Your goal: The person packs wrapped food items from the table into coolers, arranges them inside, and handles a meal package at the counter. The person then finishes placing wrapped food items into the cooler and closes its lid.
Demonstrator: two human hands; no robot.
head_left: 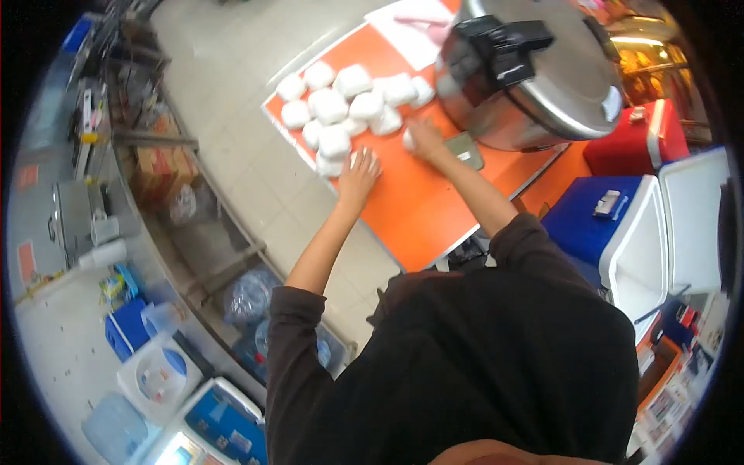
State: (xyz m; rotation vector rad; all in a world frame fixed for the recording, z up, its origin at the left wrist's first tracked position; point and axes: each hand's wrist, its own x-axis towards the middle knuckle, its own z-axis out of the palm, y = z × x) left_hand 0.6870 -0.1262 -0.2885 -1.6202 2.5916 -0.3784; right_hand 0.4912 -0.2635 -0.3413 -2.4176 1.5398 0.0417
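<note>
White rounded bundles (328, 105) lie in a group, some stacked, on the orange tabletop (403, 209). My left hand (360, 174) rests on a white bundle at the near left edge of the group, its fingers curved over it. To the right, my right hand (424, 139) has its fingers closed around a small white piece, which the hand partly hides. A dark phone-like object (465, 152) lies on the tabletop just right of my right wrist. Behind it stands a large metal pot (496, 116) with a black handle.
A red box (637, 139) and a blue cooler (593, 213) with its white lid raised stand at the right. White paper (407, 35) lies at the table's far edge. Along the left runs a metal counter (139, 248) with a shelf holding cardboard boxes (164, 174).
</note>
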